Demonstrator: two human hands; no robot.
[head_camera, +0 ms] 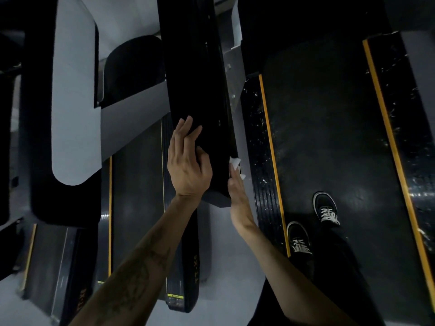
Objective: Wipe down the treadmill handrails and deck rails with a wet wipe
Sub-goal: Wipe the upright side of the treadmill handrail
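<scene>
Evidently the handrail step is in hand: nearest, the right hand (pixel 237 196) presses the wipe (pixel 236 164) with straight fingers against the handrail's (pixel 200 78) right side, the left hand (pixel 188 161) lying flat on top. Next, slide the wipe farther along.

White wet wipe (pixel 235 161) pressed against the black handrail's (pixel 200 90) right side.
</scene>
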